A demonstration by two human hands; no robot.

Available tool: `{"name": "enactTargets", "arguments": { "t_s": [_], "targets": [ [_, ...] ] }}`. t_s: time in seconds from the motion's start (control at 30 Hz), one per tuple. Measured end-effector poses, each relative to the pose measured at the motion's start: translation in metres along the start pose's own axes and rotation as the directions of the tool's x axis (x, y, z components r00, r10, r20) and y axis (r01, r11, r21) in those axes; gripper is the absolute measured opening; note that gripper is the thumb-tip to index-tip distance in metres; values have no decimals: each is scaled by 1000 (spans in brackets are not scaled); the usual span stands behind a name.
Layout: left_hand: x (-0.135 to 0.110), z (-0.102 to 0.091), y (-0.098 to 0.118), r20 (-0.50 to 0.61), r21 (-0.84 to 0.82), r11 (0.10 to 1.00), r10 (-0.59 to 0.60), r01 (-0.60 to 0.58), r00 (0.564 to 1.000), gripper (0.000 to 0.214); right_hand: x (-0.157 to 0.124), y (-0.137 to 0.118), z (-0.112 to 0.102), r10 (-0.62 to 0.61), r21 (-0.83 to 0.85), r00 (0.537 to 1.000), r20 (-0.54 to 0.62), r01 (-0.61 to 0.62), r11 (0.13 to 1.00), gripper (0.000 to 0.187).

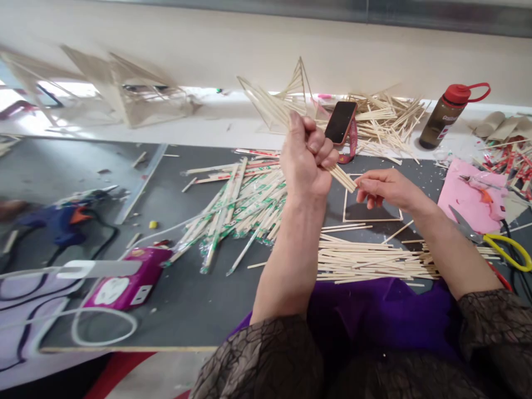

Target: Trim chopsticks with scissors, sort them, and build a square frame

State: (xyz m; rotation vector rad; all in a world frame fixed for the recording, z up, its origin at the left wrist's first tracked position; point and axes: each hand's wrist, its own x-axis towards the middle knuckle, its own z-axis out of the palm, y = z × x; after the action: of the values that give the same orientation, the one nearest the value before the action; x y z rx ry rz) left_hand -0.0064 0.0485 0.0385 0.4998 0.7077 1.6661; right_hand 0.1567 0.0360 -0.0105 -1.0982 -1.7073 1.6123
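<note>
Left hand point(310, 145) clenches 1 stick bundle point(343, 178), its sticks too tight to count, above the 4-sided frame's point(372, 220) far left corner; its long axis slants down rightward, ends nearest the right hand point(380, 187), curled, pinch unclear. Beyond the frame: 1 phone point(341, 122), 1 bottle point(441, 119).

A dark grey tabletop point(195, 310) carries wrapped sticks point(249, 213), loose bare sticks point(374, 260) and a four-sided stick frame point(373, 220). A magenta pack point(143, 271) lies toward its left, a pink sheet point(461, 194) toward its right.
</note>
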Motion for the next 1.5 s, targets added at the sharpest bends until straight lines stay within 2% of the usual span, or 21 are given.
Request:
{"name": "enactTargets", "arguments": {
  "t_s": [0.13,0.33,0.5,0.67,0.83,1.0,1.13,1.27,1.4,1.5],
  "targets": [
    [-2,2,-12,21,13,1000,-14,14,1000,48,4,6,11,23,122,997,67,-31,992,28],
    [-7,4,-19,40,49,999,20,-22,999,51,6,8,20,19,219,999,46,-28,975,11],
    [-11,5,-19,55,103,994,32,-38,998,53,8,9,21,89,288,995,38,-97,953,14],
    [-8,0,-13,78,90,992,78,-85,994,50,9,12,13,153,287,985,78,-169,943,24],
    [-5,-3,-12,61,82,991,98,-103,993,50,8,14,9,173,275,981,90,-191,942,8],
    [-12,3,-19,59,92,989,108,-113,992,50,10,14,14,174,273,982,72,-187,944,17],
    [-21,8,-23,131,91,982,155,-167,979,50,9,12,11,180,252,979,100,-200,947,14],
    [-30,8,-30,226,134,952,243,-277,943,46,7,10,7,174,257,979,105,-196,946,13],
    [-37,7,-34,240,221,916,283,-336,929,41,6,11,9,136,260,987,91,-155,953,10],
    [-43,10,-30,237,271,903,273,-333,932,45,5,10,15,121,223,988,92,-139,965,3]
  ]
}}
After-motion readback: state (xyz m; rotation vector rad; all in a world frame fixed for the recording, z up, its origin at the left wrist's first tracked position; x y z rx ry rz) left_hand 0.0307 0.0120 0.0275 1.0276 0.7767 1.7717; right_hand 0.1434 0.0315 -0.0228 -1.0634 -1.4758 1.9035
